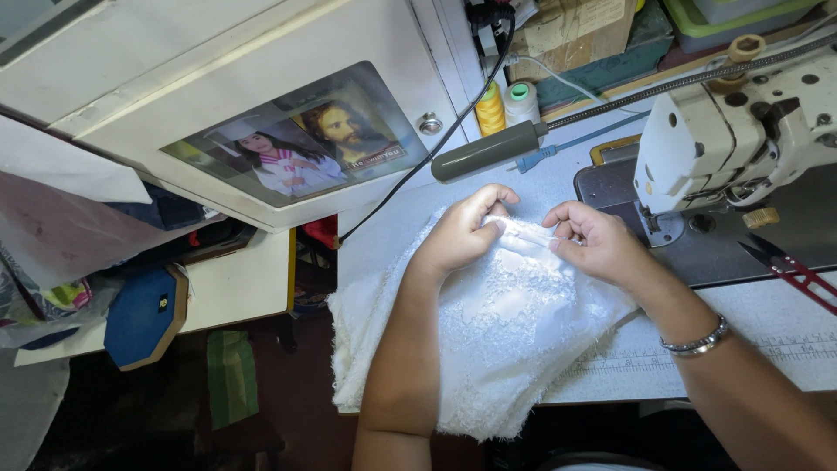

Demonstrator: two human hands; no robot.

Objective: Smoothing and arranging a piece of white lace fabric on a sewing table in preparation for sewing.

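Both hands, left (464,228) and right (595,242), pinch the white lace (506,323) taut between them, beside the sewing machine (732,131).

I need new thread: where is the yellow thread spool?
The yellow thread spool stands upright at the table's back edge, beside a white spool with a green core, just behind the grey cylindrical handle.

Both hands (532,235) pinching white lace fabric (497,331) beside sewing machine (741,131)

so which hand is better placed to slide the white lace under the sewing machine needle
Probably the right hand: it pinches the white lace on the side nearest the sewing machine. The left hand grips the same edge farther away.
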